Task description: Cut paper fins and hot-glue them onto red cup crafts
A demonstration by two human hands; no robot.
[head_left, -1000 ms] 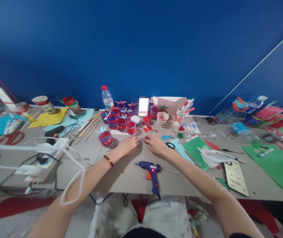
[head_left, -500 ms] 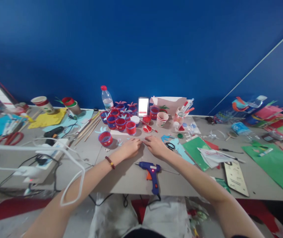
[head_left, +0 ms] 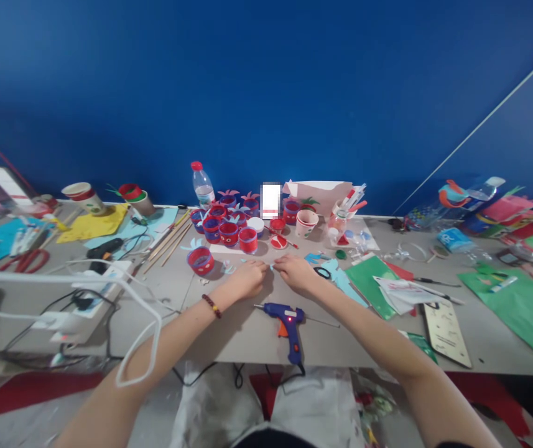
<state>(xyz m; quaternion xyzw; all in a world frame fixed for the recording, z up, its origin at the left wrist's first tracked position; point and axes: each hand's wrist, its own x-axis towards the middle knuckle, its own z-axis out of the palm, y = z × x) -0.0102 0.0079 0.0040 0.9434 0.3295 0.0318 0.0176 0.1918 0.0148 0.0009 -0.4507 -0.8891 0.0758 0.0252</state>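
My left hand (head_left: 246,278) and my right hand (head_left: 296,273) meet fingertip to fingertip on the grey table (head_left: 247,330). Both are curled in a pinch on a small light-blue paper piece (head_left: 270,266) that barely shows between them. A beaded bracelet sits on my left wrist. Just in front of my hands lies a blue hot glue gun (head_left: 287,320) with its red light on. To the left of my left hand stands a red and blue paper cup (head_left: 200,260).
Behind my hands stand several red and blue cups (head_left: 229,227), a water bottle (head_left: 201,184) and a white cup (head_left: 306,223). Green sheets (head_left: 367,277), black scissors (head_left: 321,272) and papers lie right. A power strip (head_left: 84,298), cables and red scissors (head_left: 26,260) lie left.
My hands have drawn slightly closer together and a little farther up the table, still pinching the small blue piece. The view has shifted slightly.
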